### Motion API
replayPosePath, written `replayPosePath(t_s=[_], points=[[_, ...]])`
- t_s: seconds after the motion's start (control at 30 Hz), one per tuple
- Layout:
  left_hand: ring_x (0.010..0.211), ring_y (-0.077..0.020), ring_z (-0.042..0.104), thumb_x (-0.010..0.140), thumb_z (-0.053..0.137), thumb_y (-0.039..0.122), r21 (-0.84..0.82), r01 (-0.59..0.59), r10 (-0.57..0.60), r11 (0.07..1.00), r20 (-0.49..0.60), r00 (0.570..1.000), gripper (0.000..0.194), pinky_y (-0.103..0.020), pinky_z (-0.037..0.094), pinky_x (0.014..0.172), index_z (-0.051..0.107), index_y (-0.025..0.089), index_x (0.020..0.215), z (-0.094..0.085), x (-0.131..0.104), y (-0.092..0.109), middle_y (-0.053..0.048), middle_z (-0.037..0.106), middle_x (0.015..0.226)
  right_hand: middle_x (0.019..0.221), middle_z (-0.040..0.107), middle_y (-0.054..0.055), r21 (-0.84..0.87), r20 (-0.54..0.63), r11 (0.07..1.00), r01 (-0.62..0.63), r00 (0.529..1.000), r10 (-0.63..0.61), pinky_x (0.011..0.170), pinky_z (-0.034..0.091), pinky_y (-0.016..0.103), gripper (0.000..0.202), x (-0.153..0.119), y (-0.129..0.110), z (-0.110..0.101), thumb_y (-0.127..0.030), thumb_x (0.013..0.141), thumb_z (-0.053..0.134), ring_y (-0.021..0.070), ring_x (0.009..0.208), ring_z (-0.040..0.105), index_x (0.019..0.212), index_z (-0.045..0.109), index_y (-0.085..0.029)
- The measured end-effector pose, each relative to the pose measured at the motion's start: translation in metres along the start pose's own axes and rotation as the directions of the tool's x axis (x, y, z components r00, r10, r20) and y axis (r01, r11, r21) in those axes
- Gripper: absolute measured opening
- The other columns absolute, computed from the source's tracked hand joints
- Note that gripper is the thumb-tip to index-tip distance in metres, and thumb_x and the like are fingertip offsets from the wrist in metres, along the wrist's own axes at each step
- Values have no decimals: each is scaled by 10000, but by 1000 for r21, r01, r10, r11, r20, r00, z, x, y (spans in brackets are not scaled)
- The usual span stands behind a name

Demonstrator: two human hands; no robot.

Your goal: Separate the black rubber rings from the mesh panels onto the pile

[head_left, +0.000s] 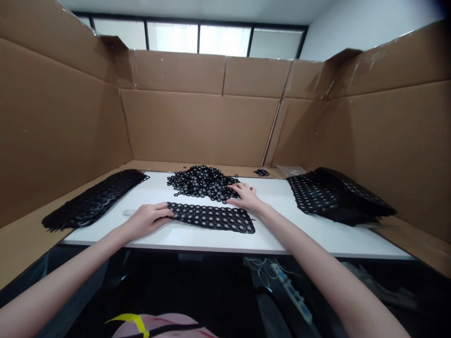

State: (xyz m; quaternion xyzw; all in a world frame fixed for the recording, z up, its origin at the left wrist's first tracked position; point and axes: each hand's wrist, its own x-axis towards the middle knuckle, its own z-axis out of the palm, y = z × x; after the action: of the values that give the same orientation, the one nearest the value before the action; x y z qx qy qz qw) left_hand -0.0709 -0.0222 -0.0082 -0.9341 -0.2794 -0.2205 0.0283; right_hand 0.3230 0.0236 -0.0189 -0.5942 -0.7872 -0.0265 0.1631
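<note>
A flat black sheet (214,217) with rows of round holes lies on the white table. My left hand (150,219) is closed on the sheet's left end, thumb below and fingers on top. Behind the sheet is a heap of small black rings (202,183). My right hand (246,196) is at the right edge of the heap, thumb and fingers apart and reaching in among the rings. Whether a fingertip touches a single ring is too small to tell.
A stack of black ring sheets (97,199) lies at the left. More black perforated sheets (334,197) are piled at the right. A few loose rings (261,172) sit at the back. Cardboard walls (200,126) enclose the white table (275,234) at the back and sides.
</note>
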Motion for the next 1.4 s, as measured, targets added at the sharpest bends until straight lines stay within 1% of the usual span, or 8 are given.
replayPosePath(t_s=[0.17, 0.33, 0.5, 0.8, 0.93, 1.03, 1.17, 1.4], points=[[759, -114, 623, 951, 432, 296, 1, 23, -23, 1000, 22, 999, 253, -197, 433, 701, 665, 215, 1011, -1, 0, 1, -29, 639, 901, 1346, 486, 104, -25, -24, 995, -101, 995, 100, 959, 295, 523, 534, 15, -2, 7, -547, 840, 450, 329, 1260, 345, 1313, 492, -303], [752, -115, 617, 952, 430, 303, -6, 28, -28, 1000, 23, 999, 260, -197, 428, 693, 667, 212, 1007, -1, 0, 2, -32, 638, 894, 1367, 462, 86, 2, 5, 995, -96, 995, 96, 966, 305, 504, 622, 15, 2, 4, -616, 766, 522, 338, 1272, 327, 1314, 479, -323], [761, -117, 617, 950, 435, 309, -19, 31, -30, 999, 22, 999, 258, -199, 428, 701, 668, 217, 1010, 0, 0, 0, -32, 636, 900, 1386, 442, 90, -44, 61, 996, -82, 995, 84, 948, 315, 514, 729, 7, 10, -5, -660, 700, 573, 364, 1274, 326, 1351, 436, -362], [758, -112, 610, 952, 431, 307, -31, 42, -41, 999, 32, 999, 262, -197, 428, 693, 668, 216, 1015, -1, 0, 1, -31, 627, 899, 1419, 415, 109, -158, 229, 971, -177, 950, 210, 972, 284, 546, 946, -6, 27, -33, -629, 574, 687, 400, 1316, 268, 1416, 360, -347], [752, -112, 607, 953, 426, 309, -38, 37, -36, 999, 28, 999, 268, -196, 429, 687, 668, 211, 1016, -2, 0, 0, -34, 625, 891, 1424, 418, 111, -175, 254, 962, -208, 935, 248, 973, 290, 558, 888, -13, 33, -42, -674, 638, 606, 404, 1319, 273, 1420, 354, -335], [751, -113, 604, 955, 422, 306, -39, 38, -37, 999, 28, 999, 270, -198, 430, 692, 667, 211, 1015, -1, 0, 0, -34, 623, 886, 1418, 429, 114, -144, 165, 963, -230, 953, 252, 969, 311, 547, 759, -10, 24, -35, -702, 751, 445, 385, 1305, 303, 1404, 380, -321], [767, -115, 605, 953, 428, 305, -44, 49, -47, 998, 39, 998, 261, -200, 429, 702, 663, 214, 1017, -1, -1, -1, -34, 623, 904, 1425, 415, 120, -160, 88, 961, -224, 967, 240, 967, 306, 560, 761, 4, 3, -15, -709, 758, 423, 378, 1295, 305, 1404, 377, -310], [789, -120, 617, 949, 441, 307, -39, 59, -57, 998, 45, 997, 254, -203, 436, 721, 666, 219, 1025, -1, -1, 1, -32, 637, 930, 1451, 380, 112, -173, 189, 969, -176, 960, 207, 984, 285, 558, 912, 5, 6, -17, -740, 640, 541, 383, 1323, 258, 1426, 334, -327]])
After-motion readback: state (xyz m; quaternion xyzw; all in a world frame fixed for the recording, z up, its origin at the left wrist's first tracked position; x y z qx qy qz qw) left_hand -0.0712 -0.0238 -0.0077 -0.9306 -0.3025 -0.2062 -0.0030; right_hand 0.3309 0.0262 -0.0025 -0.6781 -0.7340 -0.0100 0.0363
